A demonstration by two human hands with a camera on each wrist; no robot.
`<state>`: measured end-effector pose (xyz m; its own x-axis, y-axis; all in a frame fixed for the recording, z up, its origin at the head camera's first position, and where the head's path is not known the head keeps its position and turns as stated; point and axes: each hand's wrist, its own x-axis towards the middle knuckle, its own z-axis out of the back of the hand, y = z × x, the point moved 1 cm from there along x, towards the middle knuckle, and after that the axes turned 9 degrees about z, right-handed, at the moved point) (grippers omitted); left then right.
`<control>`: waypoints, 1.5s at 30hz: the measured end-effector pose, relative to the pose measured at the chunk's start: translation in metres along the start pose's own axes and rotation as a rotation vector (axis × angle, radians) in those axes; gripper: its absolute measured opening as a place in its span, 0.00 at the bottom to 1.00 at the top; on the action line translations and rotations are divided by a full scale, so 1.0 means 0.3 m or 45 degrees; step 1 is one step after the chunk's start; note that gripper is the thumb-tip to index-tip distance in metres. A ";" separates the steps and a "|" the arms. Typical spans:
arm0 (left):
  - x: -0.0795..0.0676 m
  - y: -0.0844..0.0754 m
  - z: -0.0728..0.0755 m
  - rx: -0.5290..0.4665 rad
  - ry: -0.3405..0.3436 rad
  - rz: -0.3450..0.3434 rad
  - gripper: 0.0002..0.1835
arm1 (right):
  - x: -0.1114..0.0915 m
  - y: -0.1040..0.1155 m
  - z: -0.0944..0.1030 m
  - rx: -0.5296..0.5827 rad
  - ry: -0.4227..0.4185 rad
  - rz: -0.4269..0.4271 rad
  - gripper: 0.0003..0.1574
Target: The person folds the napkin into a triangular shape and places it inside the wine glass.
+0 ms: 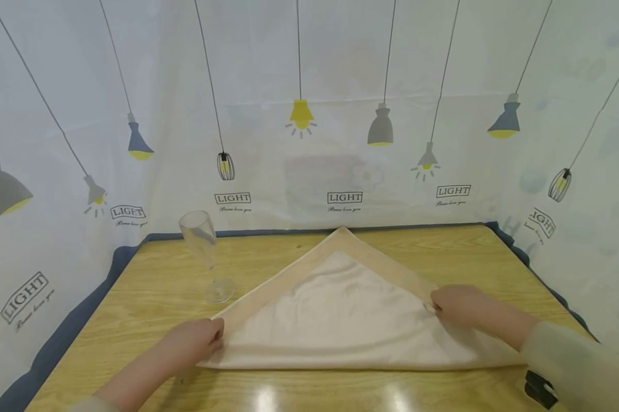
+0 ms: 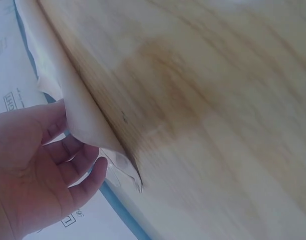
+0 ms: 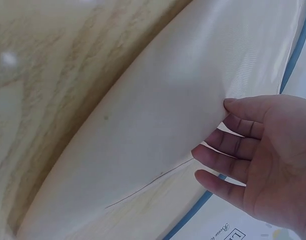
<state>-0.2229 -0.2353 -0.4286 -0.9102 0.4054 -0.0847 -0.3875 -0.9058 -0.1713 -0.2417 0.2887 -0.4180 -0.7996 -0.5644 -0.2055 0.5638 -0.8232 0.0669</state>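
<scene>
A cream cloth napkin (image 1: 330, 312), folded into a triangle, lies on the wooden table with its point towards the back wall and its long fold towards me. My left hand (image 1: 193, 340) pinches the left slanting edge near the front corner. On the other side, my right hand (image 1: 459, 303) pinches the right slanting edge about midway down. In the left wrist view the cloth (image 2: 87, 107) is held between thumb and fingers, its corner drooping past them. The right wrist view has the cloth (image 3: 158, 100) raised in a loose curve, thumb on top and fingers beneath.
A clear stemmed glass (image 1: 221, 290) stands on the table at the left, close to the cloth's left edge. A small black object (image 1: 540, 389) sits at the front right, beside the right sleeve. White curtains (image 1: 340, 143) printed with lamps surround the table (image 1: 150, 286).
</scene>
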 end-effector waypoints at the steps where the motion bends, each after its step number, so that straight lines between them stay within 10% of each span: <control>1: 0.003 -0.001 0.000 0.017 -0.023 0.002 0.15 | 0.005 -0.004 -0.001 -0.004 -0.004 0.001 0.13; 19: 0.040 -0.018 0.007 0.104 -0.054 0.219 0.12 | 0.084 -0.056 0.004 0.011 0.049 -0.071 0.10; 33: 0.068 -0.037 0.014 0.094 -0.133 0.188 0.09 | 0.102 -0.082 0.029 0.046 0.089 -0.126 0.11; 45: 0.077 -0.021 -0.009 0.045 -0.016 0.251 0.08 | 0.098 -0.094 0.013 0.112 0.111 -0.149 0.09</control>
<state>-0.2410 -0.2200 -0.4321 -0.9706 0.2183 -0.1009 -0.2063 -0.9714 -0.1177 -0.2819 0.2953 -0.4221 -0.8353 -0.4602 -0.3008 0.4449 -0.8872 0.1221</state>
